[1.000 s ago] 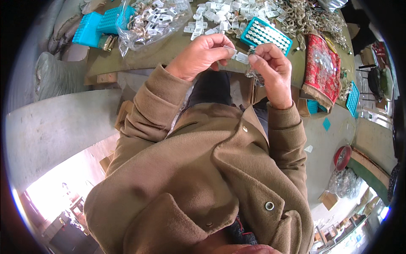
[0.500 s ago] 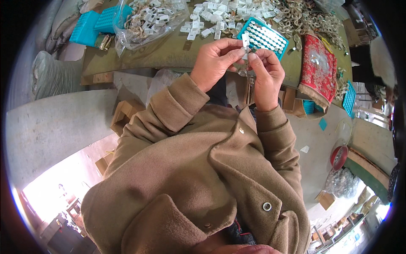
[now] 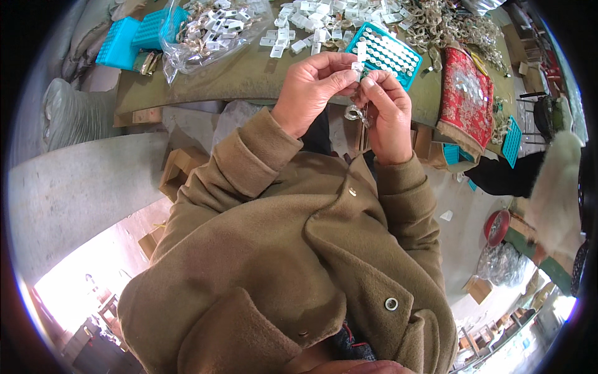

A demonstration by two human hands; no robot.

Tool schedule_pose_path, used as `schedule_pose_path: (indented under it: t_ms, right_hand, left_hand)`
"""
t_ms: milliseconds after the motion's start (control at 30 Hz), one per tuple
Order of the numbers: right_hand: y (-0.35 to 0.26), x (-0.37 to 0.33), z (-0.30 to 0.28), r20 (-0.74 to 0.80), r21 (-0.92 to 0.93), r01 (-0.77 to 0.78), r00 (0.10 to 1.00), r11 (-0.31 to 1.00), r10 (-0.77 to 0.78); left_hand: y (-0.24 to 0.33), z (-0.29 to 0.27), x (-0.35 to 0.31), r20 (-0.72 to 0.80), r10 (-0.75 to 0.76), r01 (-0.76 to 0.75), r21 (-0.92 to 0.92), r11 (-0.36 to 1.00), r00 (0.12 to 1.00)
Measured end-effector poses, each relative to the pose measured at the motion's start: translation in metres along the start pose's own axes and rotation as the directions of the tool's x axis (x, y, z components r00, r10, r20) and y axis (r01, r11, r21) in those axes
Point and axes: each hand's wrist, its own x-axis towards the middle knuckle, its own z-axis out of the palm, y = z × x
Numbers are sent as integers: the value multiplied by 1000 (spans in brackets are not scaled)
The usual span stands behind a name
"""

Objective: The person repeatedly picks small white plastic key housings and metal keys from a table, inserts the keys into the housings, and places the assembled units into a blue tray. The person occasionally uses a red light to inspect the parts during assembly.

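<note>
My left hand (image 3: 316, 87) is closed in a pinch, thumb and forefinger on a small white plastic housing (image 3: 360, 52) that stands up from the fingertips. Close against it, my right hand (image 3: 387, 109) pinches a small part of the same assembly, with a bit of green showing between the fingertips. From there a coil of thin clear cable (image 3: 354, 113) dangles below the fingers. Just behind both hands lies a teal tray (image 3: 410, 78) filled with rows of round white pieces. How the parts join is too small to make out.
Loose white housings (image 3: 317, 22) and coiled cables (image 3: 430, 28) are heaped on the table (image 3: 205, 84). A clear bag (image 3: 218, 53) of such parts and teal racks (image 3: 120, 47) sit left. On the right are a red patterned cloth (image 3: 464, 106) and another person (image 3: 551, 187).
The cable coil under my fingers has swung out and shows more plainly. My hands stay together at nearly the same spot. At the right, the other person has come closer.
</note>
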Motion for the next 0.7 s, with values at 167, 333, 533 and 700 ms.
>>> schedule_pose_path:
  t_ms: [167,333,533,700]
  right_hand:
    - [3,2,0,-10,-137,51,999,989,-53]
    - [6,5,-3,-27,-213,93,995,973,-101]
    - [1,3,0,-53,-371,24,998,928,-47]
    - [-11,1,3,37,-383,-6,999,924,22]
  left_hand:
    - [-3,7,-2,-64,145,-134,145,980,987]
    - [-10,10,-3,1,291,-259,462,848,957]
    - [-6,8,0,-108,-45,57,104,993,993]
    - [5,-4,2,-109,-152,169,178,969,982]
